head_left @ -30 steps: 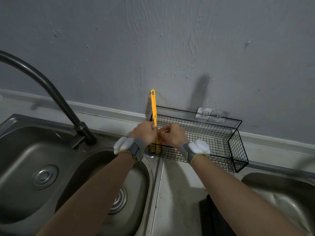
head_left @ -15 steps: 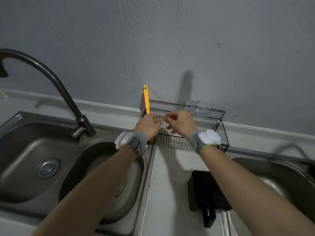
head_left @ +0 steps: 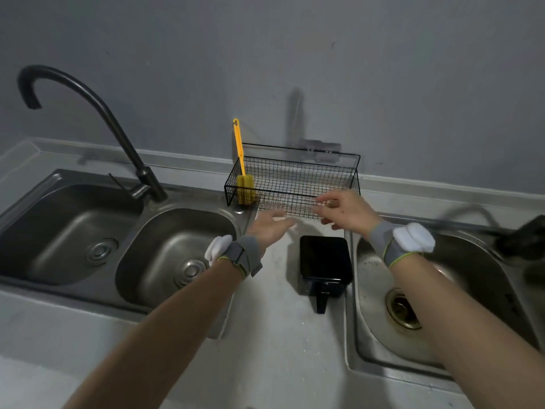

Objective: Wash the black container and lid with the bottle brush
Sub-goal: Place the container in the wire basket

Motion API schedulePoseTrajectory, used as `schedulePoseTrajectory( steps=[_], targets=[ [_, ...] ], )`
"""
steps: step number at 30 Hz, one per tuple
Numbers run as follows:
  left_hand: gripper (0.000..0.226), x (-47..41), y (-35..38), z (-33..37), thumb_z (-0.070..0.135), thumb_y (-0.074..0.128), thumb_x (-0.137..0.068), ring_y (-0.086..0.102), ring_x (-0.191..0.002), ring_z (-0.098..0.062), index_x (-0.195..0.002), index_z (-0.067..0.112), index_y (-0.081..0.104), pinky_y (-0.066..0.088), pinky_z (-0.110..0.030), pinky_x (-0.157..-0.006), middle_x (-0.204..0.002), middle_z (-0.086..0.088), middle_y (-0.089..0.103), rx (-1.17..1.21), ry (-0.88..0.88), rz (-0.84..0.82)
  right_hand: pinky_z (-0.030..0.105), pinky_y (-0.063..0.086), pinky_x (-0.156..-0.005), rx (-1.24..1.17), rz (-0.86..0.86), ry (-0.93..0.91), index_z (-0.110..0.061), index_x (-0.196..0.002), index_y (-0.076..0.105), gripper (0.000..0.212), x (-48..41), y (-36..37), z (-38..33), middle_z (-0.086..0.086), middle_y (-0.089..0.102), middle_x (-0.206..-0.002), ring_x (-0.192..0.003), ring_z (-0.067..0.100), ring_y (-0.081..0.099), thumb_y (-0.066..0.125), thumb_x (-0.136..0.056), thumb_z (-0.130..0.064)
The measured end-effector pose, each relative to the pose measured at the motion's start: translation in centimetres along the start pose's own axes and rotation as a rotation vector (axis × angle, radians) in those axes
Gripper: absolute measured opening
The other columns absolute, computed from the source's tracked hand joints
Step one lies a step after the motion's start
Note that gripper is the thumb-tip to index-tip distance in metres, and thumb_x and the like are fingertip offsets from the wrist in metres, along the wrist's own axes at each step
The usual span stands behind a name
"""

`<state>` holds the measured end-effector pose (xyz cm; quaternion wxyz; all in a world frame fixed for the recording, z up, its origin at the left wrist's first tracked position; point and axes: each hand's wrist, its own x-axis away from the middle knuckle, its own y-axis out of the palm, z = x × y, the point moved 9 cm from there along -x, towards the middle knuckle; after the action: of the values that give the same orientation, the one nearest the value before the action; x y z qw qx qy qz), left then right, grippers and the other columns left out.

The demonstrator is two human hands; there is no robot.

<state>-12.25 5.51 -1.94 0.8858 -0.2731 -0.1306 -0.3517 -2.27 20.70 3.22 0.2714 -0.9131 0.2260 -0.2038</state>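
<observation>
A yellow bottle brush (head_left: 244, 184) stands upright in the left end of a black wire basket (head_left: 324, 178) against the wall, its sponge head down. A black container (head_left: 324, 265) with a short handle toward me sits on the counter between the sinks. Its lid is not told apart. My left hand (head_left: 269, 228) hovers above the counter in front of the basket, fingers straight and blurred, holding nothing. My right hand (head_left: 345, 209) is in front of the basket's right half, fingers loosely spread, holding nothing.
A double steel sink (head_left: 73, 231) with a dark curved faucet (head_left: 97, 113) lies on the left. Another steel sink (head_left: 413, 305) with a drain is on the right, with a dark object (head_left: 525, 237) at its far edge. A grey wall stands behind.
Both hands have left the brush and basket and drawn back toward me, apart from each other. The brush now stands free in the basket. The view has tilted down, showing the container.
</observation>
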Motion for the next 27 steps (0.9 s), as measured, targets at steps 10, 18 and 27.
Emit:
schedulePoseTrajectory(
  steps=[10,18,27],
  targets=[
    [0.054,4.5,4.6,-4.2,0.043,0.063,-0.092,0.052,-0.125,-0.029,-0.139,0.020,0.050,0.047,-0.041,-0.092,-0.136,-0.007,0.054,0.184,-0.203,-0.037,0.042,0.051,-0.105,-0.040,0.199,0.126,-0.013,-0.137,0.060,0.051,5.3,-0.9,8.7,0.011,0.068,-0.127,-0.121,0.029,0.062,0.066,-0.094,-0.040],
    [0.021,5.6,6.9,-4.5,0.033,0.060,-0.097,0.057,-0.083,-0.016,-0.114,0.020,0.059,0.053,-0.028,-0.065,-0.107,-0.003,0.060,0.292,-0.209,-0.068,0.049,0.060,-0.091,-0.181,0.207,0.251,-0.008,-0.141,0.055,0.064,6.4,1.3,12.4,0.014,0.066,-0.130,-0.108,0.032,0.069,0.068,-0.091,-0.045],
    [0.020,5.3,7.4,-4.2,0.018,0.056,-0.100,0.058,-0.064,-0.013,-0.117,0.012,0.063,0.049,-0.018,-0.041,-0.077,0.001,0.061,0.324,-0.164,0.016,0.049,0.062,-0.082,-0.423,0.124,0.309,0.001,-0.131,0.061,0.040,6.2,3.0,13.2,0.017,0.067,-0.111,-0.103,0.037,0.071,0.069,-0.095,-0.016]
  ],
)
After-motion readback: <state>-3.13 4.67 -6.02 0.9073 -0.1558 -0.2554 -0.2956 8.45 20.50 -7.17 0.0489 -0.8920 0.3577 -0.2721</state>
